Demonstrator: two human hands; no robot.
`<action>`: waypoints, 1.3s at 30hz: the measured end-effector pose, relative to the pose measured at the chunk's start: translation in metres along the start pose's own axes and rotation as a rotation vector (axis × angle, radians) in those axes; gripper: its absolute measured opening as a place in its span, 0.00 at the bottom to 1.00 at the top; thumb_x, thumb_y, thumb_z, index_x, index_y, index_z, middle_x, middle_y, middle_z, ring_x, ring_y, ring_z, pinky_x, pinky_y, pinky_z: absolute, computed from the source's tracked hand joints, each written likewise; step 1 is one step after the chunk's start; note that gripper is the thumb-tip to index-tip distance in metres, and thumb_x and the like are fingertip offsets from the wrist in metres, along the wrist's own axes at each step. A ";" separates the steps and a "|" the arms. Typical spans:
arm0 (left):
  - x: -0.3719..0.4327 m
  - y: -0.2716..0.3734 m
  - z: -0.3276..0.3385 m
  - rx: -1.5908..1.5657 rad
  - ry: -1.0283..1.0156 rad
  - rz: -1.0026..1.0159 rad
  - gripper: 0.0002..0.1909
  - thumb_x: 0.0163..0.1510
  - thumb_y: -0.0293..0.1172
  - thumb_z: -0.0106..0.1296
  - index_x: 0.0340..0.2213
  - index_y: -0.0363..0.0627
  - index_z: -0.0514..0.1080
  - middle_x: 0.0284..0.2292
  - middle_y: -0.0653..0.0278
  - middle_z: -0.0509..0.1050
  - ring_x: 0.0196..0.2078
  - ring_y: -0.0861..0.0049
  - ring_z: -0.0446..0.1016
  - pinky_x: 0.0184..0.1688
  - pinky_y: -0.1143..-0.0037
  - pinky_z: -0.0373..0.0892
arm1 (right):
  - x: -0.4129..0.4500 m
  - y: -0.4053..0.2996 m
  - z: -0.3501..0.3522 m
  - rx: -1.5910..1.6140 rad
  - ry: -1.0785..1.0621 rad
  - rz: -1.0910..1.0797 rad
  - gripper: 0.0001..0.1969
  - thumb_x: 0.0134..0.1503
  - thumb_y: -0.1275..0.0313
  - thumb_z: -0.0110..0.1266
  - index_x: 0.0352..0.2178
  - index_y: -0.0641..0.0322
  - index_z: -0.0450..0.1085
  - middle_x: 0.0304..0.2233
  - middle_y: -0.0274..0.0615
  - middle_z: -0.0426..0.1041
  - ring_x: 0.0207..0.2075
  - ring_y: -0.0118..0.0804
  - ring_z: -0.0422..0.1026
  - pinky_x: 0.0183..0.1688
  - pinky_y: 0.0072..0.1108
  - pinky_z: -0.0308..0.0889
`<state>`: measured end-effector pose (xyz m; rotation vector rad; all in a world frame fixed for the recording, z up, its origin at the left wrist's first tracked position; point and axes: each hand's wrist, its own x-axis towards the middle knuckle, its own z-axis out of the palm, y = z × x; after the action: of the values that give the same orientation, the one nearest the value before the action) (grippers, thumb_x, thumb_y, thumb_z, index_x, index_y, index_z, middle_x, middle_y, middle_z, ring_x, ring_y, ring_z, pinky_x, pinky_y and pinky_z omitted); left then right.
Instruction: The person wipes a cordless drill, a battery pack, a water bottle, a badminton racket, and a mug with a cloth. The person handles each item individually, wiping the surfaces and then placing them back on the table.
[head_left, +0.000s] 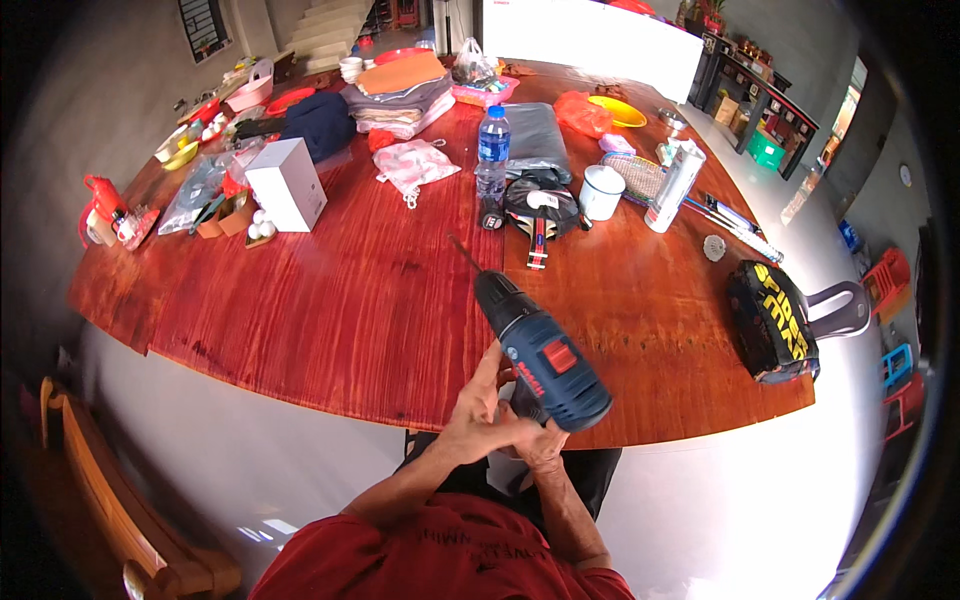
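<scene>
A blue and black Bosch cordless drill (551, 360) is in my hands over the table's front edge, tilted with its chuck (499, 294) toward the far left. A long thin drill bit (465, 253) sticks out of the chuck. My right hand (541, 444) is wrapped around the handle, which is mostly hidden below the drill body. From the left, my left hand (472, 416) grips the drill's front underside near the trigger, its thumb reaching across toward my right hand. Both hands are partly covered by the tool.
Beyond the drill on the wooden table (337, 322) lie a table tennis paddle (538, 232), a water bottle (493, 154), an enamel mug (601, 193) and a white box (287, 185). A black bag (772, 322) rests at the right edge. A wooden bench (105, 487) stands lower left.
</scene>
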<state>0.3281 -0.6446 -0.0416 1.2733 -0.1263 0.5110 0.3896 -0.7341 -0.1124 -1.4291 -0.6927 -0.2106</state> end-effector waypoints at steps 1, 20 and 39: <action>-0.003 0.002 0.003 0.074 -0.002 -0.009 0.59 0.35 0.29 0.66 0.60 0.41 0.36 0.54 0.58 0.54 0.57 0.67 0.54 0.58 0.67 0.50 | 0.002 0.005 0.002 -0.080 -0.016 -0.070 0.17 0.39 0.70 0.63 0.33 0.65 0.70 0.28 0.38 0.72 0.29 0.37 0.71 0.33 0.26 0.66; -0.005 -0.012 -0.033 -0.175 0.077 -0.121 0.21 0.42 0.25 0.52 0.41 0.34 0.66 0.38 0.56 0.71 0.42 0.71 0.70 0.48 0.72 0.65 | 0.023 -0.055 -0.011 -0.415 -0.127 -0.365 0.28 0.33 0.69 0.59 0.40 0.61 0.63 0.37 0.50 0.64 0.34 0.49 0.63 0.37 0.33 0.61; -0.011 -0.013 -0.033 0.150 -0.162 -0.099 0.19 0.38 0.21 0.54 0.37 0.39 0.68 0.27 0.62 0.73 0.33 0.73 0.73 0.41 0.73 0.68 | 0.071 -0.057 -0.029 0.618 -0.569 0.478 0.16 0.46 0.78 0.60 0.39 0.69 0.68 0.30 0.36 0.67 0.19 0.24 0.67 0.20 0.15 0.60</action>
<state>0.3176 -0.6194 -0.0672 1.4599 -0.1626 0.3363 0.4241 -0.7516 -0.0255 -1.0027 -0.7583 0.7538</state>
